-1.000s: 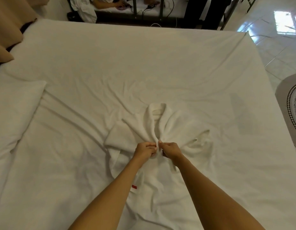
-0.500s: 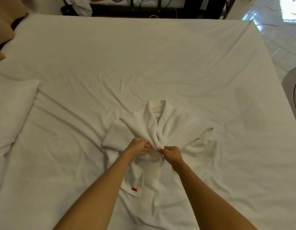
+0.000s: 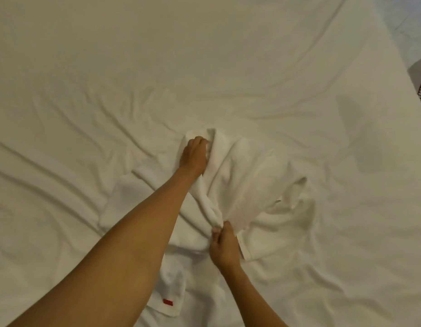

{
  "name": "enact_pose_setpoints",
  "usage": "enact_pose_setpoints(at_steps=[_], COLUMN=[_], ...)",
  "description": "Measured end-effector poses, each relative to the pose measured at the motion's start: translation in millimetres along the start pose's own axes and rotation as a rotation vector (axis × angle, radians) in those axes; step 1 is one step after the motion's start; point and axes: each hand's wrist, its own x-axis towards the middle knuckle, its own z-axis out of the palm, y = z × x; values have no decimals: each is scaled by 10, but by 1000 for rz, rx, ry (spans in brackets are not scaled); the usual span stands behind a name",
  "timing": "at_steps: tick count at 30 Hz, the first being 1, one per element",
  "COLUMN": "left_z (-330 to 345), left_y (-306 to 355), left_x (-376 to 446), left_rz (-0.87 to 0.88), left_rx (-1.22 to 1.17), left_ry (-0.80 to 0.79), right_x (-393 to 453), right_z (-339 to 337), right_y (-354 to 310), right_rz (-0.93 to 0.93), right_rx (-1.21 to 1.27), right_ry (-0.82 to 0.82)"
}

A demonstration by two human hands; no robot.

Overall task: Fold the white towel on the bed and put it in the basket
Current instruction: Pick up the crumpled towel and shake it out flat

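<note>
— Since a moment ago the left hand has left the right hand and travelled up the white towel toward the far edge of the bed; before, both pinched the same spot.

— And now?

— Left hand is closed over the far end of a raised ridge of cloth, fingers curled into it. Right hand pinches the near end of that same ridge, thumb and fingertips tight. The towel lies bunched in the middle of the bed, somewhat toward the near edge.

— What makes this step go well?

— My guess is they're finding one hem. I'd pull the two hands apart along it until it runs taut and straight, then lift and shake so the rest hangs free before laying it flat.

— How does the cloth look?

— Thick, soft terry, matte, holding rounded rolls rather than sharp creases. A strip with a small red tag trails toward the near edge, under the left forearm. The sheet beneath is thinner and smoother, with long shallow wrinkles, and white on white makes edges hard to trace.

— The basket?

— Not in view.
</note>
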Motion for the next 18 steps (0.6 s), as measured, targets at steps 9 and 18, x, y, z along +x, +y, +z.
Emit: enact_pose_setpoints(at_steps=[9,18], left_z=[23,-540], left_y=[-9,82], left_x=[263,52], left_rz=[75,-88], left_rx=[164,4], left_ry=[49,120], right_x=[-71,-392], right_z=[160,-80], right_y=[193,-110], right_rz=[-11,-101], right_rx=[-51,-170], right_ry=[63,303])
